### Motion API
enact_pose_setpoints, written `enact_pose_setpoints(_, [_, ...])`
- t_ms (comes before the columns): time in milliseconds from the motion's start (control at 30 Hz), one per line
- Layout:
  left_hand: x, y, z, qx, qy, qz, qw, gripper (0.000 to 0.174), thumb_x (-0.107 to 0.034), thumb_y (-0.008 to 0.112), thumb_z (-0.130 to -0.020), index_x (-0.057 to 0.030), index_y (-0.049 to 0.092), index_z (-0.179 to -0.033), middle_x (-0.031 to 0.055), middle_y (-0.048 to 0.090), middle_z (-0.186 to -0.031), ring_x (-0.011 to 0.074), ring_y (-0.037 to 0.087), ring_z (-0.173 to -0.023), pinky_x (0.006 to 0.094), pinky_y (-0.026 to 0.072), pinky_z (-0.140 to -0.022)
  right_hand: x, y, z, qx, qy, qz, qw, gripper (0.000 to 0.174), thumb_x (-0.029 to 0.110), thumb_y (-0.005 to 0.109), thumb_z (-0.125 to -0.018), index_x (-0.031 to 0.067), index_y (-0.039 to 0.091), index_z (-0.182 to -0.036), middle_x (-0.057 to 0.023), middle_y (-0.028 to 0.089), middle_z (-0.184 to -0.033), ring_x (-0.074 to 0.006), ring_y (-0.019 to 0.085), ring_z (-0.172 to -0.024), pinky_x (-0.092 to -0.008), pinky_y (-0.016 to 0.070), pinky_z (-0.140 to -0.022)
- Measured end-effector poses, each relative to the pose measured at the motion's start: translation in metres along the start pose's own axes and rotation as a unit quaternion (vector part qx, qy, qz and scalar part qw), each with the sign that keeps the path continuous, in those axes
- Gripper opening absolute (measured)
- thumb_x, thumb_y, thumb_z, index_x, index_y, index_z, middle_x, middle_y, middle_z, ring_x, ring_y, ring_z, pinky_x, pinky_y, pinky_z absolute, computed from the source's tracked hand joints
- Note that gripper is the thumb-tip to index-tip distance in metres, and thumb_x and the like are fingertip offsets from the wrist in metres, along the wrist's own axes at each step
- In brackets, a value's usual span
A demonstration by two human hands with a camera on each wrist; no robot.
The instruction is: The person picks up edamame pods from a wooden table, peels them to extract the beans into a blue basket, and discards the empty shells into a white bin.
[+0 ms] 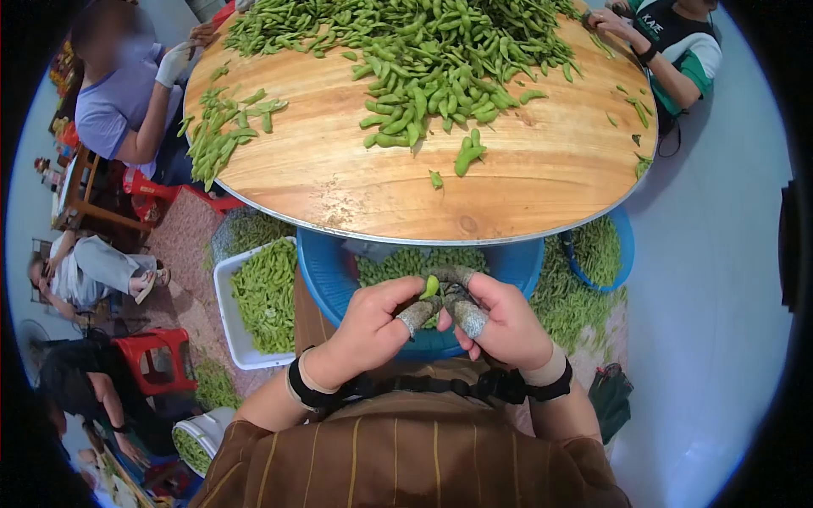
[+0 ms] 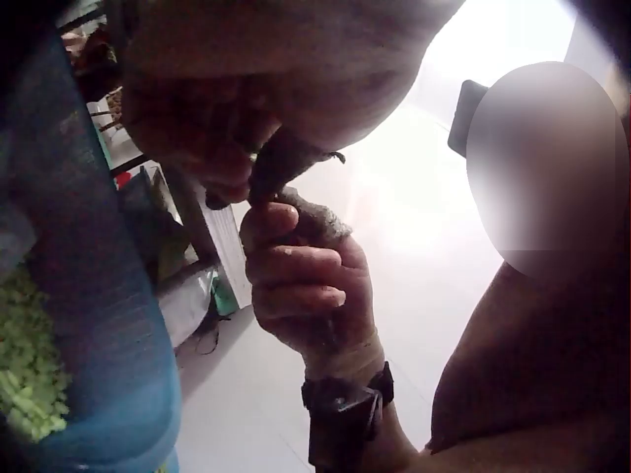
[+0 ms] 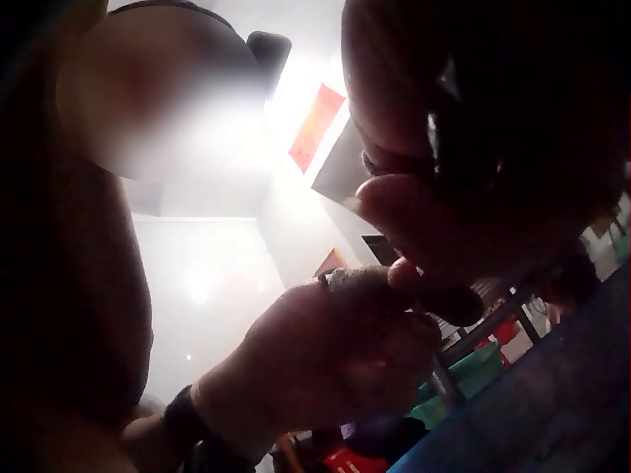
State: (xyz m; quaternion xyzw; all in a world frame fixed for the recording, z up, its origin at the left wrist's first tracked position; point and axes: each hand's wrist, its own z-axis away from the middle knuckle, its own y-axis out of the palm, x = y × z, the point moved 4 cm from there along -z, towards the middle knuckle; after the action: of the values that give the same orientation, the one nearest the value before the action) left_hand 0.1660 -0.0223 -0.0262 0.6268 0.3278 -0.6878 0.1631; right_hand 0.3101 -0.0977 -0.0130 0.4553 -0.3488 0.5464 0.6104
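Note:
In the head view a small green pod [image 1: 430,286] is pinched at the fingertips of the left hand [image 1: 373,326], whose thumb and index finger wear grey-speckled coverings. The right hand [image 1: 512,326], with similar coverings, meets it fingertip to fingertip; whether it grips the pod too is hidden. Both are above a blue tub [image 1: 326,275] holding green beans [image 1: 415,262]. The left wrist view shows the right hand [image 2: 311,286] with curled fingers. The right wrist view is dark, with the left hand [image 3: 473,197] near the right hand [image 3: 330,355].
A round wooden table [image 1: 322,190] bears a big heap of pods [image 1: 457,51]. A white bin of pods [image 1: 222,296] stands left of the tub, a blue basket [image 1: 628,245] right. People sit at both table sides; red stools [image 1: 157,356] stand at left.

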Motion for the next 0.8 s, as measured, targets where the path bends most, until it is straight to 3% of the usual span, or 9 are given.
enact_pose_setpoints(133, [-0.007,-0.001,-0.001,-0.014,0.076,-0.111,0.991,0.023,-0.006,0.057,-0.077,-0.0012,0.06,-0.099,0.0174,0.059,-0.078,0.0351,0.059,-0.069,0.0362,0.0472,-0.059,-0.006,-0.006,-0.001,0.022,0.036,-0.032,0.999,0.029,0.003,0.046,-0.088,0.0042,0.052,-0.117,0.0004,0.059,-0.083,-0.0031,0.047,-0.056,-0.0165,0.041,-0.045])
enact_pose_setpoints(200, [-0.018,-0.001,0.001,-0.005,0.095,-0.262,0.96,0.024,-0.005,0.059,-0.075,-0.0023,0.06,-0.099,0.0163,0.057,-0.076,0.0353,0.059,-0.069,0.0395,0.0468,-0.059,-0.009,-0.006,-0.003,0.023,0.035,-0.063,0.997,0.028,0.004,0.046,-0.089,0.0041,0.053,-0.116,0.0002,0.059,-0.082,-0.0032,0.047,-0.056,-0.0166,0.04,-0.045])
enact_pose_setpoints(433, [-0.012,-0.004,0.0,-0.016,0.107,-0.222,0.969,0.025,-0.004,0.059,-0.072,-0.0028,0.06,-0.098,0.0149,0.054,-0.073,0.0347,0.058,-0.069,0.041,0.0464,-0.059,-0.01,-0.001,0.0,0.036,0.022,-0.136,0.99,0.027,0.005,0.047,-0.091,0.0037,0.053,-0.118,0.0001,0.058,-0.081,-0.0031,0.045,-0.053,-0.0167,0.0371,-0.043])
enact_pose_setpoints(633, [-0.016,-0.001,0.0,0.0,0.079,-0.269,0.96,0.028,-0.001,0.057,-0.07,-0.0031,0.06,-0.097,0.0144,0.055,-0.074,0.0352,0.058,-0.07,0.0419,0.0468,-0.06,-0.022,-0.003,-0.002,0.042,0.034,-0.112,0.992,0.037,-0.001,0.043,-0.087,0.0048,0.049,-0.123,0.0005,0.058,-0.083,-0.0024,0.043,-0.051,-0.0168,0.0352,-0.043])
enact_pose_setpoints(800, [-0.016,-0.001,-0.002,-0.003,0.081,-0.306,0.949,0.029,0.001,0.057,-0.066,-0.0042,0.06,-0.095,0.013,0.055,-0.074,0.034,0.058,-0.07,0.0418,0.047,-0.059,-0.024,-0.003,-0.003,0.038,0.038,-0.119,0.991,0.036,-0.003,0.041,-0.085,0.0045,0.051,-0.118,0.0007,0.057,-0.083,-0.0024,0.042,-0.051,-0.0172,0.0353,-0.043])
